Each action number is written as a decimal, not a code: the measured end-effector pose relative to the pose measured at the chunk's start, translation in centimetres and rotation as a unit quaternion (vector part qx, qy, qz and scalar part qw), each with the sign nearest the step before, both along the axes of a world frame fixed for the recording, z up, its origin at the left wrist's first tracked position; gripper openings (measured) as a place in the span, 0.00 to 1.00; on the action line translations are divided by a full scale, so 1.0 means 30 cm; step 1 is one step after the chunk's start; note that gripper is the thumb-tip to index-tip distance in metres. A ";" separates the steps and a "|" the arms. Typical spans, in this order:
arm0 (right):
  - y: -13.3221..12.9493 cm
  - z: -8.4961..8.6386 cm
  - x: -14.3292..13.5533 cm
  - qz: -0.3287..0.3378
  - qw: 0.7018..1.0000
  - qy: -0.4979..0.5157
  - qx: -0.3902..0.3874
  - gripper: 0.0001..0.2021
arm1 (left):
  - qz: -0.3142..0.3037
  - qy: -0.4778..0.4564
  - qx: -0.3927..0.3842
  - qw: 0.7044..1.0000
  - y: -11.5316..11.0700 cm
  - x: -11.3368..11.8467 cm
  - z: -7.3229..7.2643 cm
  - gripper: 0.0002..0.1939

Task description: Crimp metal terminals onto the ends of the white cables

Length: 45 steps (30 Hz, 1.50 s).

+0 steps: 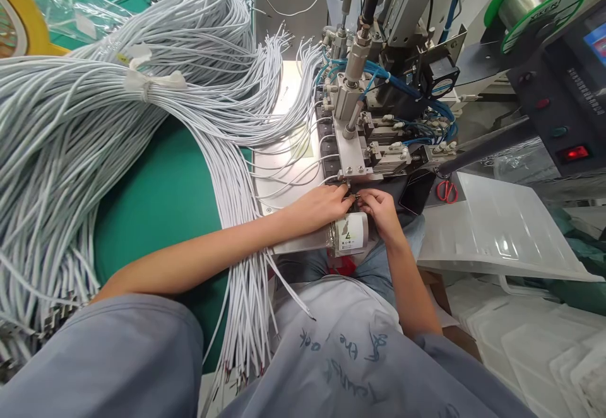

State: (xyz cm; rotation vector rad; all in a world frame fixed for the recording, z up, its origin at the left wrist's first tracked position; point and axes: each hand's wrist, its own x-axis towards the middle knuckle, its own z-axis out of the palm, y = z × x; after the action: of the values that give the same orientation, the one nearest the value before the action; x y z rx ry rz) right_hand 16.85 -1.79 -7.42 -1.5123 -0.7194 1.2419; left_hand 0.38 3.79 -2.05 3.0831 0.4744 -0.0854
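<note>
My left hand [334,201] is closed at the front edge of a metal soldering machine [349,146], its fingertips pinched together. From the other side my right hand [379,206] meets it, thumb and finger also pinched. Between them shows a small dark and metallic part [355,197], too small to name. A white cable [330,179] runs in just above my left fingers. Just below the hands sits a clear-wrapped roll with a white label [352,232]. Several white cables lead from a large bundle [208,105] into the row of black blocks [328,146] on the machine.
More white cables hang over the green table [142,178] beneath my left forearm. Right of the machine are a dark phone [417,192], red scissors [447,191] and a white plastic tray [511,228]. A solder wire spool [533,4] and a control box [563,102] stand above.
</note>
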 end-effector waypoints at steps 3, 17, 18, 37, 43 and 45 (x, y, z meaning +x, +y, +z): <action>0.004 0.001 0.002 0.007 1.000 -0.018 0.006 0.10 | -0.005 -0.002 0.006 1.000 0.001 0.000 -0.007 0.15; 0.028 -0.050 0.016 0.117 0.988 -0.076 0.058 0.12 | 0.057 0.018 -0.006 0.998 0.016 -0.035 0.028 0.10; 0.024 -0.042 0.019 0.104 0.987 -0.106 0.062 0.11 | 0.064 0.026 -0.004 0.998 0.016 -0.039 0.034 0.11; -0.297 0.026 -0.402 0.342 0.907 -0.234 0.072 0.16 | 0.185 0.016 0.002 0.983 -0.005 -0.031 0.038 0.12; -0.290 0.112 -0.247 0.262 0.926 -0.257 0.091 0.12 | 0.019 -0.135 -0.176 0.975 -0.114 -0.019 0.082 0.15; -0.271 0.128 -0.170 0.216 0.942 -0.242 0.083 0.12 | -0.010 -0.177 -0.253 0.951 -0.128 -0.020 0.083 0.18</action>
State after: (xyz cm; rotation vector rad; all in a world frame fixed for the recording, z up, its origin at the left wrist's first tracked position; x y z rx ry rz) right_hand 11.76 -9.92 -3.59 -1.5804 -1.5104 1.0839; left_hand -0.22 -0.06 0.44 2.5207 0.3375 0.2956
